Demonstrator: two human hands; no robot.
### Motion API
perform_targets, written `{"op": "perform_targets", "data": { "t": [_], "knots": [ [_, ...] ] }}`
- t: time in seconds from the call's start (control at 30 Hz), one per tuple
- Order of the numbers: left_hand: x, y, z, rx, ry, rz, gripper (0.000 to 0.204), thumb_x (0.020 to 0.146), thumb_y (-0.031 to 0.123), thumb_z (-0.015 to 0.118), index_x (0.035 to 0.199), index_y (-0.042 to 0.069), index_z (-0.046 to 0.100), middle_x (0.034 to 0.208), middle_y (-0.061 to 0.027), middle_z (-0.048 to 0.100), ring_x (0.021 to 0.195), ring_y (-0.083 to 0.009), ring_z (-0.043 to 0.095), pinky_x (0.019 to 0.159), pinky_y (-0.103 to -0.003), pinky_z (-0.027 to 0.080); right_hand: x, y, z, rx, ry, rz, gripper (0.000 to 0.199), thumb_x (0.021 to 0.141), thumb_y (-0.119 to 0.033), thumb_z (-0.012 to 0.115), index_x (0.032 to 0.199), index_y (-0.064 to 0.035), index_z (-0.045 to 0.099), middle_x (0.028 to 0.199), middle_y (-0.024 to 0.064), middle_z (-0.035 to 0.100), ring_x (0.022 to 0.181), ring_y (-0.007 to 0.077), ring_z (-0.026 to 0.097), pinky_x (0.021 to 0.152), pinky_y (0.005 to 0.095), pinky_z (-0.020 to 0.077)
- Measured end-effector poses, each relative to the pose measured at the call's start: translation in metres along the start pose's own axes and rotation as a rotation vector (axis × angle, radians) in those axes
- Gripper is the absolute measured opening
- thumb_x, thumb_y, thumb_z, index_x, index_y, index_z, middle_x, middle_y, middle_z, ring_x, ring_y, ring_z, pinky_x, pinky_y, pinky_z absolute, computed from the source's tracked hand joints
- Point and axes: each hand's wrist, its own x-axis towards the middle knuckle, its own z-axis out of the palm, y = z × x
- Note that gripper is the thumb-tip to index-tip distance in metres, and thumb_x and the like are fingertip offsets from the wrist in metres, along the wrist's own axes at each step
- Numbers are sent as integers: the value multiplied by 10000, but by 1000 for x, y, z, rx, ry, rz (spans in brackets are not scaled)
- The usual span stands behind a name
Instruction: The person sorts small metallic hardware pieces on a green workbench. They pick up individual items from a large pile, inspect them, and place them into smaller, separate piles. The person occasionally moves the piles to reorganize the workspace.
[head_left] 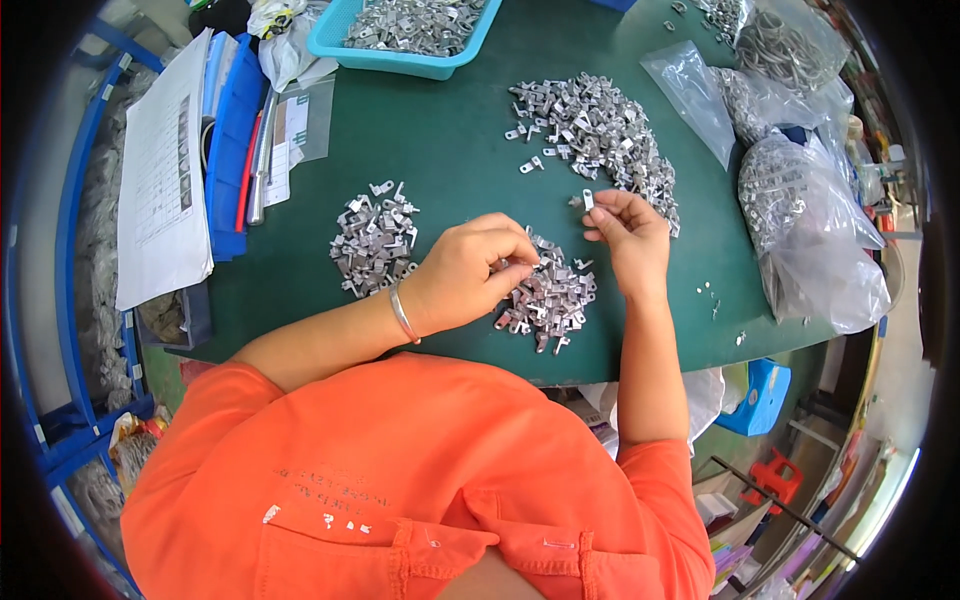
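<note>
My right hand (pixel 634 240) pinches a small metal bracket (pixel 588 198) with a hole in it, raised between thumb and fingertips. Just below is a pile of loose metal parts (pixel 552 305) on the green table. My left hand (pixel 468 268), with a bangle at the wrist, is closed at this pile's left edge. Thumb and forefinger meet there, and what lies between them, if anything, is too small to make out. A separate pile of metal parts (pixel 372 242) lies left of this hand. The largest pile of brackets (pixel 605 130) spreads beyond my right hand.
A turquoise basket (pixel 430 66) of metal parts stands at the far edge. Plastic bags of parts (pixel 800 220) crowd the table's right side. Papers (pixel 165 170) and a blue file holder (pixel 230 150) stand at the left. The green tabletop (pixel 420 130) shows between the piles.
</note>
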Motion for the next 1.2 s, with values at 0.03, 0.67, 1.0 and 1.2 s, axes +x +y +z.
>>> {"op": "perform_targets", "data": {
  "t": [0.03, 0.67, 1.0, 1.2],
  "knots": [
    [2, 1, 3, -77, 9, -58, 96, 808, -10, 686, 898, 17, 665, 931, -62, 641, 779, -136, 634, 671, -250, 514, -6, -1, -1, 6, -7, -55, 171, 859, 73, 610, 1029, 73, 624, 902, 107, 674, 784, 166, 659, 680, 279, 561],
    [-27, -10, -89, 520, 272, 45, 148, 763, -94, 617, 857, 10, 666, 955, -106, 662, 842, -227, 644, 761, -296, 503, -10, 7, 0, -723, 15, -340, 98, 806, -29, 672, 886, 20, 646, 898, 143, 623, 770, 299, 625, 684, 360, 494],
    [-25, 1, -69, 332, 327, 44, 119, 790, -75, 616, 870, -1, 665, 932, -95, 649, 832, -193, 637, 710, -275, 509, -33, -9, -10, 682, -370, 288, 153, 929, -102, 599, 1023, 19, 601, 898, 65, 608, 747, 130, 553, 616, 250, 460],
    [8, 20, -7, -445, -47, -276, 289, 898, -10, 584, 1187, 0, 573, 979, -54, 619, 813, -73, 602, 699, -222, 510, -48, -19, -8, 823, -470, 334, 171, 932, -130, 592, 1020, 17, 592, 919, 78, 607, 755, 129, 548, 613, 254, 457]
  ]
}}
